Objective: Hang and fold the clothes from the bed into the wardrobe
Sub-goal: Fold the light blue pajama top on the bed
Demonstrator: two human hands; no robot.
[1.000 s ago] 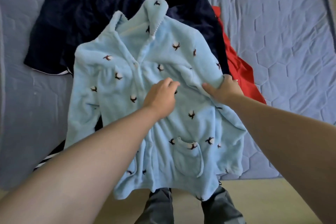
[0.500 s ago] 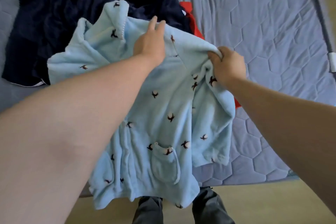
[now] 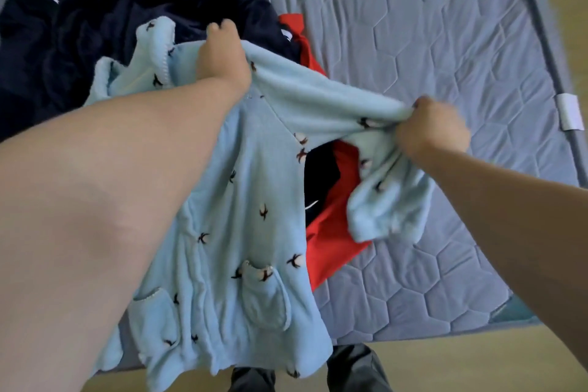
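Note:
A light blue fleece top [image 3: 241, 226] with small dark bird marks and two front pockets hangs over the bed's near edge. My left hand [image 3: 222, 57] grips it at the shoulder beside the collar. My right hand [image 3: 431, 132] grips its right sleeve near the cuff and holds the sleeve stretched out to the right. Beneath it lie a red garment [image 3: 331, 232] and a dark navy garment [image 3: 127, 3] with white stripes at the upper left.
The bed has a grey-blue quilted cover [image 3: 429, 41] with a bare stretch to the right. Its right edge carries a white tag [image 3: 571, 111]. Pale floor [image 3: 477, 363] and my dark trouser legs [image 3: 356, 372] show below the near edge.
My right hand has drawn the sleeve outward to the right, uncovering more of the red garment. My left hand has moved up to the shoulder and grips there.

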